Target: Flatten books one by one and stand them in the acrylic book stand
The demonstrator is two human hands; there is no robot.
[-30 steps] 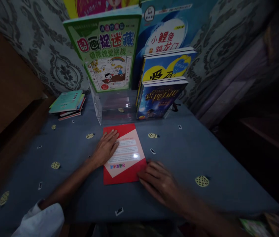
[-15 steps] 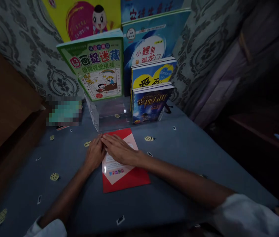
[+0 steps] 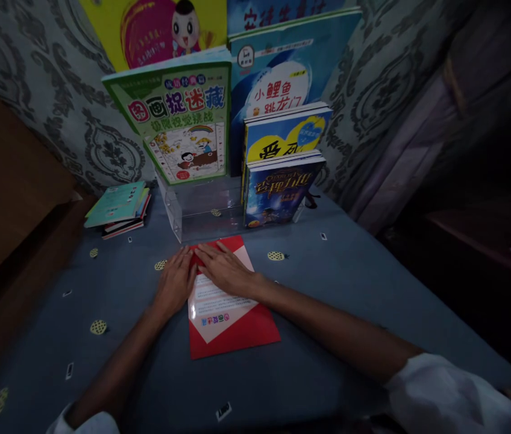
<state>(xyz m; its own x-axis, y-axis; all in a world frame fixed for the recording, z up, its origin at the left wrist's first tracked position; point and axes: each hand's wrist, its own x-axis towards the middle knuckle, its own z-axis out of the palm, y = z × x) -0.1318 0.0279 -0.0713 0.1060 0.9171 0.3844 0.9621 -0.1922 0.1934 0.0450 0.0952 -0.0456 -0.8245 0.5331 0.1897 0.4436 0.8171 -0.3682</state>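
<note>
A thin red book (image 3: 237, 337) with a pale panel and printed text lies flat on the table, its title upside down to me. My left hand (image 3: 176, 277) rests at its far left edge, fingers stretched forward, partly on the book and partly on the cloth. Across the book's upper part lies my right hand (image 3: 226, 268), palm down with the fingers extended and a little apart. The fingertips of both hands nearly meet near the far left corner. Neither hand grips anything.
Behind the book stands a clear stepped rack (image 3: 172, 211) with a green picture book (image 3: 187, 126), a dark blue book (image 3: 280, 190) and several others. A small stack of books (image 3: 117, 205) lies at the left. A patterned wall and a gathered curtain (image 3: 400, 138) border the table.
My right hand has shifted slightly right, its fingers spreading and uncovering more of the printed text. My left hand's fingers look flatter. The view has moved a little.
</note>
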